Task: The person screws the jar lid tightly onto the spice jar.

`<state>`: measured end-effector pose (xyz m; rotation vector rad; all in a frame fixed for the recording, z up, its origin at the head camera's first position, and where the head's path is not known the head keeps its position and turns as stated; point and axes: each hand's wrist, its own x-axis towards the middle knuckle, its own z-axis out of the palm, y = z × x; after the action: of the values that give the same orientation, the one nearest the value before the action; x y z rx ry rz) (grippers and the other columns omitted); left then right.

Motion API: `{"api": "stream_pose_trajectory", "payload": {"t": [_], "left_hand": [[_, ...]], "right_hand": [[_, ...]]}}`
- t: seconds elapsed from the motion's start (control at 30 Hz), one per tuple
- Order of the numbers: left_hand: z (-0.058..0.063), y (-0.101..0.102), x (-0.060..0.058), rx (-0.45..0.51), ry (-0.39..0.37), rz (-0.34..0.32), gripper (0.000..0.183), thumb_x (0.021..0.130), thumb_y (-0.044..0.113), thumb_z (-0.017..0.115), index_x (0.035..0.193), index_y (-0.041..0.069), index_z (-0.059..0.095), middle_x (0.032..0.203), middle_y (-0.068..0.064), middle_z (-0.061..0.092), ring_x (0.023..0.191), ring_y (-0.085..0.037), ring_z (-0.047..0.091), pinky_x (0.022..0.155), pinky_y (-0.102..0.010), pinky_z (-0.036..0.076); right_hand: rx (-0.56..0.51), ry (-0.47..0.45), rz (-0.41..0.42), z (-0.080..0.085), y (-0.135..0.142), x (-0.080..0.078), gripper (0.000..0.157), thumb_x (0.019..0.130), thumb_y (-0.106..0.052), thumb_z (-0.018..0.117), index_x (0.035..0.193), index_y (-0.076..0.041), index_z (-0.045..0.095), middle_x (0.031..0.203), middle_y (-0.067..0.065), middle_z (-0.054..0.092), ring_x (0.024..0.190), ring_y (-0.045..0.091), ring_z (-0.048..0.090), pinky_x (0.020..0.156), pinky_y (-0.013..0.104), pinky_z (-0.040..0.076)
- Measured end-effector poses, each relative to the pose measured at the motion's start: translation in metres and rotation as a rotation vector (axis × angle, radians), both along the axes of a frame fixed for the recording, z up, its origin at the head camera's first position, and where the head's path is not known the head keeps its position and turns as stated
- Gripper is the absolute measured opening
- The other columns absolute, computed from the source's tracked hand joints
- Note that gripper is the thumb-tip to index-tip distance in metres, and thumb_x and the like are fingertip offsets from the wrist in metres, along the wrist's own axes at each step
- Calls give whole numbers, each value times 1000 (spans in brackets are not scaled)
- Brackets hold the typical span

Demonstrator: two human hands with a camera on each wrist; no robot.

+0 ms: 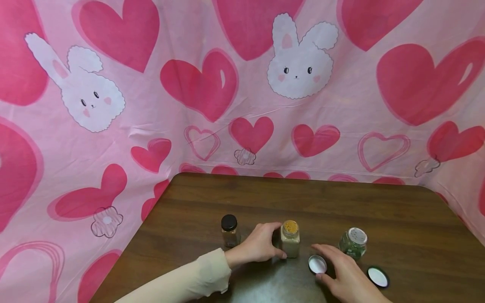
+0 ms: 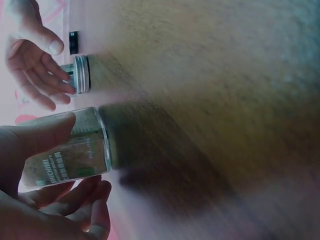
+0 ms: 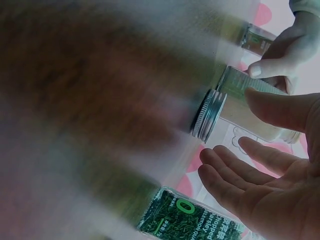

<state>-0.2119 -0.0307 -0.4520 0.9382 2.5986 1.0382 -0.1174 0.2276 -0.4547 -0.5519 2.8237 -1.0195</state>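
My left hand (image 1: pixel 258 245) holds a square glass jar (image 1: pixel 290 247) upright on the table, thumb on its near side and fingers on its far side. Yellowish powder shows at the jar's uncapped mouth. In the left wrist view, the thumb lies across the labelled glass jar (image 2: pixel 75 150). My right hand (image 1: pixel 342 269) is spread around a round metal lid (image 1: pixel 317 264) lying with its pale inside up. The right wrist view shows the lid's ribbed edge (image 3: pixel 207 117), with the fingers apart from it.
Beyond the right hand stands a chopped parsley jar (image 1: pixel 354 243) with a perforated top. A dark-rimmed lid (image 1: pixel 378 277) lies right of that hand. Left of the left hand is a black-capped jar (image 1: pixel 230 231). The wooden table (image 1: pixel 303 193) meets pink heart-printed cloth (image 1: pixel 212 101).
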Motion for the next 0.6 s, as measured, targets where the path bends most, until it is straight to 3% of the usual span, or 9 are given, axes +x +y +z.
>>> {"api": "stream_pose_trajectory", "payload": {"t": [0.37, 0.4, 0.6], "left_hand": [[2, 0, 2, 19, 2, 8, 61, 73, 15, 99, 126, 6, 71, 112, 7, 72, 103, -7, 64, 90, -27, 53], [-6, 0, -1, 16, 39, 2, 63, 73, 19, 100, 127, 7, 71, 114, 5, 72, 105, -9, 64, 91, -29, 53], [-7, -1, -1, 38, 43, 5, 61, 71, 16, 101, 125, 7, 73, 113, 5, 73, 104, -8, 65, 91, -28, 53]], "right_hand": [[11, 11, 9, -2, 0, 0, 62, 84, -12, 89, 138, 0, 62, 133, 15, 65, 119, 40, 63, 91, 57, 53], [11, 11, 8, -2, 0, 0, 62, 83, -11, 89, 138, 0, 62, 133, 15, 65, 119, 40, 63, 90, 57, 53], [9, 8, -1, -3, -1, 0, 62, 83, -8, 89, 138, 0, 62, 133, 15, 65, 119, 40, 63, 91, 57, 53]]}}
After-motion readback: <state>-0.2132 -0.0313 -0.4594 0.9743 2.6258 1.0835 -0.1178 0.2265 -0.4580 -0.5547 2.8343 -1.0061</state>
